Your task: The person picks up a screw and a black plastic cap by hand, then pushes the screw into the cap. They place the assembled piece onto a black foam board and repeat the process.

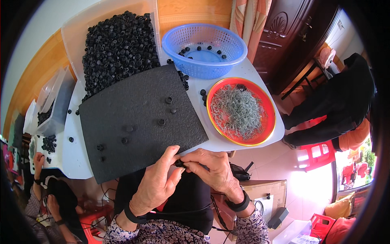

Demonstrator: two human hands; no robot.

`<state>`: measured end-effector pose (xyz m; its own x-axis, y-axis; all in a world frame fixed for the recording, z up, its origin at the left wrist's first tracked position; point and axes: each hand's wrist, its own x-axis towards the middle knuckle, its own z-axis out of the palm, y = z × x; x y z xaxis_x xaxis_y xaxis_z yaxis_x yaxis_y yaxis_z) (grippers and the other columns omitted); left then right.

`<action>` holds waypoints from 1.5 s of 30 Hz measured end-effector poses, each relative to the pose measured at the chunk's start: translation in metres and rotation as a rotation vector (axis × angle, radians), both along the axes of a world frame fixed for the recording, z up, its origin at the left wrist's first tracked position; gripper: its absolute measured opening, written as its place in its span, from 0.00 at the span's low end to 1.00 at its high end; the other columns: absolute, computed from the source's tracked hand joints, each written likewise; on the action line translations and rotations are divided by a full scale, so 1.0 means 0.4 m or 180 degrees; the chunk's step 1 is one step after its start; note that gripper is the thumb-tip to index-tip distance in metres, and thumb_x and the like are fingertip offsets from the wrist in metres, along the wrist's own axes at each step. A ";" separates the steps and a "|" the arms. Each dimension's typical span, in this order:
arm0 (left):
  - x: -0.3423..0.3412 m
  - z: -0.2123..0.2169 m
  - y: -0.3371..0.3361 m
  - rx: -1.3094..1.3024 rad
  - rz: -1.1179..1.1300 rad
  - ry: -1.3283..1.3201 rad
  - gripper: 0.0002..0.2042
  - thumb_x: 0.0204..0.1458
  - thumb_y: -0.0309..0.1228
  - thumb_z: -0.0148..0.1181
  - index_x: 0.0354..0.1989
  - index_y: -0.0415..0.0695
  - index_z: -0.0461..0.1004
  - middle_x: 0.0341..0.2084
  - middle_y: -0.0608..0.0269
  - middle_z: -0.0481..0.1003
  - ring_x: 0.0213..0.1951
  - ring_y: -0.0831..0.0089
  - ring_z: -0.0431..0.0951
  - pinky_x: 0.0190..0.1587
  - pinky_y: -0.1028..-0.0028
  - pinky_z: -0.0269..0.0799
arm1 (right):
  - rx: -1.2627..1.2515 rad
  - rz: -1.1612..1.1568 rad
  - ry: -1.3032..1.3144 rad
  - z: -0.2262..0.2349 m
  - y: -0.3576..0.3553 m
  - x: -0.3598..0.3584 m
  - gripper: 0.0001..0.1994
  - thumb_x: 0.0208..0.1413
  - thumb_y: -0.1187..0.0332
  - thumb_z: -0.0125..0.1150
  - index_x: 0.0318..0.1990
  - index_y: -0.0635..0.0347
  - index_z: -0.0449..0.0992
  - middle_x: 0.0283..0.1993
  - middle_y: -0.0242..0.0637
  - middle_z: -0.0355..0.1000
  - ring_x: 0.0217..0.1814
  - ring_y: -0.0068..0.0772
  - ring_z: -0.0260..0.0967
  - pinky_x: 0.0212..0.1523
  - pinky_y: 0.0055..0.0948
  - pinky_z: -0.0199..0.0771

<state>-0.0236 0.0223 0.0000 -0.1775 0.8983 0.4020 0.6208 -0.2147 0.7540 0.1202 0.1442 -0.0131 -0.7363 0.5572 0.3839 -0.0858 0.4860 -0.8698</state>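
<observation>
Just past the near edge of the black foam mat [142, 101], my two hands meet over my lap. Thumb and forefinger of my left hand [156, 185] close on a small black plastic cap [179, 163]. From the other side the fingers of my right hand [213, 171] pinch at the same cap, covering most of it. Whether a pin is in it is hidden. Several loose black caps [162, 122] stand scattered on the mat. Right of the mat, a red dish [271, 118] with a gold rim holds a heap of thin silvery metal pins [239, 110].
A clear bin [73, 49] full of black caps stands behind the mat. Beside it is a blue perforated basket [239, 61] with a few caps inside. More caps lie on the white table [75, 162]. Another person's hand [38, 162] works at far left; someone in dark clothes [333, 105] bends at right.
</observation>
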 end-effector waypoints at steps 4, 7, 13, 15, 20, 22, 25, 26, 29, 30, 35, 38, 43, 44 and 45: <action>-0.001 -0.008 0.002 -0.0029 -0.0057 0.0022 0.28 0.53 0.18 0.58 0.64 0.35 0.56 0.40 0.41 0.76 0.41 0.50 0.81 0.42 0.64 0.77 | 0.0191 0.0241 -0.0199 0.027 0.017 0.003 0.07 0.54 0.78 0.62 0.41 0.65 0.79 0.34 0.39 0.78 0.30 0.29 0.78 0.33 0.26 0.78; 0.002 -0.005 0.000 -0.0223 -0.0075 0.0073 0.30 0.52 0.17 0.58 0.64 0.35 0.56 0.39 0.41 0.76 0.38 0.51 0.81 0.40 0.63 0.77 | 0.0356 0.0434 -0.0376 0.037 0.030 0.009 0.08 0.53 0.77 0.61 0.41 0.67 0.78 0.36 0.41 0.77 0.35 0.38 0.77 0.36 0.31 0.78; 0.003 -0.011 0.007 -0.0132 -0.0062 0.0283 0.29 0.50 0.17 0.59 0.63 0.36 0.58 0.35 0.47 0.75 0.33 0.54 0.79 0.36 0.63 0.77 | 0.0653 0.0632 -0.0429 0.038 0.034 0.003 0.07 0.51 0.77 0.60 0.38 0.68 0.75 0.35 0.43 0.74 0.36 0.47 0.75 0.36 0.37 0.76; 0.002 -0.017 0.009 -0.0083 -0.0053 0.0430 0.29 0.50 0.17 0.59 0.62 0.37 0.59 0.34 0.49 0.75 0.33 0.55 0.80 0.36 0.64 0.77 | 0.0733 0.0679 -0.0469 0.037 0.035 0.000 0.06 0.51 0.77 0.59 0.37 0.67 0.74 0.33 0.42 0.72 0.34 0.47 0.74 0.35 0.37 0.76; 0.006 -0.023 0.015 -0.0093 0.0018 0.0564 0.29 0.51 0.17 0.58 0.63 0.38 0.59 0.33 0.52 0.75 0.33 0.57 0.80 0.36 0.65 0.78 | 0.0974 0.0573 -0.0586 0.019 0.035 -0.001 0.06 0.51 0.75 0.60 0.36 0.66 0.73 0.31 0.41 0.69 0.32 0.46 0.72 0.33 0.37 0.75; 0.002 -0.025 0.014 -0.0205 0.0038 0.0534 0.28 0.51 0.17 0.58 0.63 0.39 0.59 0.33 0.52 0.75 0.34 0.57 0.80 0.36 0.65 0.78 | 0.0999 0.0553 -0.0582 0.013 0.033 -0.005 0.06 0.51 0.75 0.60 0.37 0.65 0.73 0.32 0.41 0.69 0.32 0.47 0.72 0.33 0.37 0.75; -0.007 -0.035 0.014 -0.0216 0.0013 0.0531 0.29 0.51 0.18 0.59 0.63 0.39 0.58 0.34 0.51 0.76 0.33 0.57 0.80 0.36 0.65 0.79 | 0.1019 0.0547 -0.0594 0.013 0.031 -0.008 0.06 0.51 0.76 0.60 0.37 0.65 0.73 0.32 0.41 0.70 0.32 0.47 0.73 0.33 0.38 0.75; -0.009 -0.041 0.014 -0.0202 0.0030 0.0479 0.30 0.51 0.19 0.59 0.64 0.39 0.58 0.35 0.50 0.76 0.33 0.57 0.80 0.36 0.65 0.79 | 0.1019 0.0561 -0.0604 0.014 0.032 -0.010 0.06 0.51 0.76 0.60 0.37 0.65 0.74 0.33 0.42 0.71 0.33 0.48 0.73 0.33 0.38 0.75; -0.009 -0.041 0.008 -0.0461 0.0008 0.0159 0.29 0.52 0.18 0.58 0.64 0.39 0.57 0.39 0.45 0.77 0.39 0.54 0.81 0.40 0.65 0.77 | 0.0694 0.0545 -0.0485 0.013 0.039 -0.013 0.06 0.50 0.76 0.61 0.36 0.66 0.75 0.31 0.44 0.73 0.32 0.48 0.74 0.32 0.38 0.75; -0.008 -0.040 0.006 -0.0737 -0.0029 -0.0107 0.29 0.53 0.17 0.56 0.65 0.39 0.56 0.43 0.42 0.77 0.44 0.51 0.80 0.45 0.65 0.76 | 0.0694 0.0545 -0.0486 0.015 0.042 -0.013 0.06 0.50 0.76 0.61 0.36 0.66 0.75 0.31 0.44 0.73 0.32 0.48 0.74 0.32 0.38 0.75; -0.006 -0.046 0.002 -0.0741 -0.0037 -0.0085 0.29 0.54 0.16 0.55 0.65 0.39 0.56 0.43 0.42 0.77 0.44 0.52 0.81 0.45 0.65 0.76 | 0.0402 0.0577 -0.0559 0.011 0.049 -0.018 0.05 0.52 0.77 0.60 0.35 0.67 0.78 0.30 0.42 0.76 0.31 0.42 0.77 0.33 0.33 0.77; -0.003 -0.047 0.010 -0.0515 -0.0011 0.0120 0.29 0.53 0.18 0.57 0.64 0.39 0.57 0.41 0.44 0.77 0.41 0.53 0.81 0.42 0.65 0.78 | 0.0593 0.0647 -0.0520 0.010 0.049 -0.017 0.04 0.50 0.77 0.60 0.33 0.67 0.75 0.29 0.45 0.72 0.30 0.50 0.73 0.31 0.39 0.74; 0.004 -0.043 0.017 -0.0311 -0.0081 0.0379 0.29 0.52 0.18 0.58 0.64 0.37 0.57 0.41 0.45 0.77 0.40 0.55 0.81 0.42 0.65 0.79 | 0.0802 0.0592 -0.0645 0.022 0.039 -0.012 0.04 0.50 0.76 0.59 0.33 0.67 0.73 0.29 0.45 0.71 0.31 0.50 0.73 0.32 0.40 0.74; 0.006 -0.046 0.015 -0.0380 -0.0065 0.0379 0.30 0.52 0.18 0.58 0.64 0.38 0.57 0.42 0.45 0.76 0.41 0.54 0.81 0.42 0.65 0.79 | 0.0852 0.0598 -0.0668 0.021 0.039 -0.013 0.04 0.50 0.76 0.60 0.32 0.66 0.73 0.29 0.45 0.71 0.31 0.50 0.73 0.32 0.40 0.74; 0.007 -0.048 0.014 -0.0448 -0.0049 0.0379 0.30 0.52 0.17 0.58 0.65 0.38 0.56 0.42 0.45 0.76 0.42 0.54 0.81 0.43 0.64 0.79 | 0.0848 0.0600 -0.0667 0.020 0.039 -0.014 0.04 0.50 0.76 0.60 0.32 0.66 0.73 0.29 0.45 0.71 0.31 0.50 0.73 0.32 0.40 0.74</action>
